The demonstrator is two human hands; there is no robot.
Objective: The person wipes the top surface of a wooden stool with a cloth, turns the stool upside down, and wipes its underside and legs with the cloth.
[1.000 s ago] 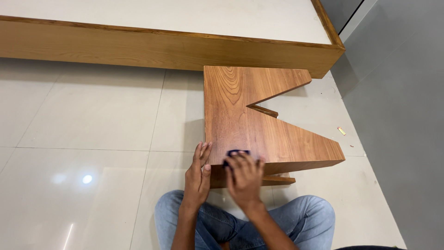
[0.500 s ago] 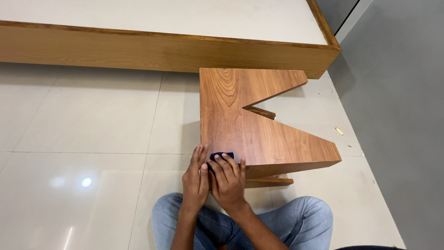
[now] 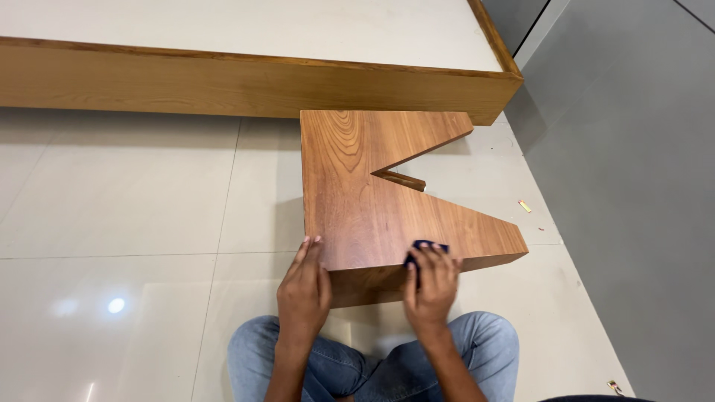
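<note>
Two hands on a notched wooden panel

Head view: the person sits on the tiled floor (image 3: pixel 134 216) in blue jeans (image 3: pixel 477 350), knees apart, facing a wooden panel (image 3: pixel 365 208) that has a deep V-shaped notch cut into its right side. The panel lies flat, raised a little off the floor, with its far edge near a long, low wooden platform (image 3: pixel 246 85) that has a pale top.

The left hand (image 3: pixel 304 292) rests at the panel's near left corner, fingers straight and together, their tips on the top face and the palm against the near edge. Its grip closes on nothing; the hand lies flat against the wood.

The right hand (image 3: pixel 432 283) sits on the near edge further right, under the lower arm of the notch. Its fingers are curled over a small dark blue pad (image 3: pixel 426 247) and press it to the panel's top face, right by the near edge. Only the far end of the pad shows beyond the fingertips.

A short wooden piece (image 3: pixel 400 180) shows inside the notch, under the panel. A few small scraps (image 3: pixel 525 205) lie on the floor to the right, near the grey wall (image 3: pixel 640 149).
</note>
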